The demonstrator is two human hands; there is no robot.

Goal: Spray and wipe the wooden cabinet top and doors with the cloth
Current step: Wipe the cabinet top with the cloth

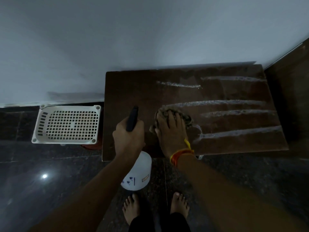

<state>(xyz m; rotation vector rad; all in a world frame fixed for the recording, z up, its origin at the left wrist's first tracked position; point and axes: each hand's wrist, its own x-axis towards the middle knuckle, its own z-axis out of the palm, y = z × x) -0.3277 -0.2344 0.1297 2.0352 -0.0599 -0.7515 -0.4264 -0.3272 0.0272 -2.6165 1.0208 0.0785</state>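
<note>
a: 5 pale streaks [234, 102] of spray lay across the dark wooden cabinet top [133, 84], running lengthwise toward its right end. where was the cloth [186, 117]?

b: the cloth sat bunched near the front edge, about mid-length, under the right hand [172, 129]. that hand lay flat on it, fingers fairly straight and spread, pressing rather than clutching. the streaks lay to the right of the cloth and behind it, with the nearest 1 touching or nearly touching it.

a: and the left hand [128, 138]?

b: curled round the neck of the spray bottle [138, 171], gripping it by the dark trigger head, with the white plastic body hanging just in front of the cabinet edge. it was nearer the left, drier-looking end.

a: so the next sweep?

b: i judged it would go rightward along the top's long axis, and the right hand was the nearer 1 for that. the top looked smooth and glossy; the cloth looked soft, mottled and crumpled.

a: the doors?

b: hidden below the top.

a: anything else?

b: 1 white perforated plastic basket [66, 124] stood left of the cabinet, over dark polished floor tiles [41, 181].
</note>
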